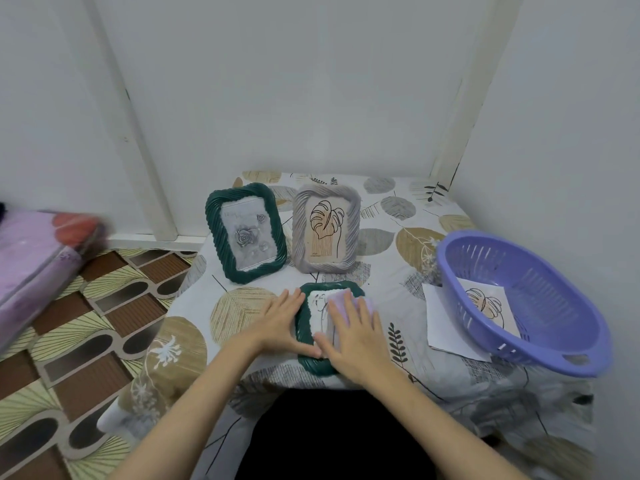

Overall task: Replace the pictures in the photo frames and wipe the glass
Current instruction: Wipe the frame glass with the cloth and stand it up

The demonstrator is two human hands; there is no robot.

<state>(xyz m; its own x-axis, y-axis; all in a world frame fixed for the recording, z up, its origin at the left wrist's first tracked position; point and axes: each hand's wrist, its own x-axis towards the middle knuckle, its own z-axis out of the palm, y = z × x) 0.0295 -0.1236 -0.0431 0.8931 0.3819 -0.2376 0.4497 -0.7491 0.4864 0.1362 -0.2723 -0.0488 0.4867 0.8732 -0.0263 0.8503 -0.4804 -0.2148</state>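
Note:
A small dark green frame (306, 344) lies flat near the table's front edge. My left hand (281, 322) rests on its left rim, fingers spread, steadying it. My right hand (356, 336) presses a pale purple cloth (346, 295) flat onto the frame's glass. A line drawing shows under the glass beside the cloth. Behind, a larger dark green frame (246, 233) with a grey rose picture stands upright. Next to it stands a grey frame (325, 228) with a leaf drawing.
A purple plastic basket (519, 299) sits tilted at the right on the leaf-patterned tablecloth (398, 209), with a leaf picture (485, 306) inside and white paper (436, 327) under it. A pink wrapped bundle (38, 258) lies on the left. Walls close the back and right.

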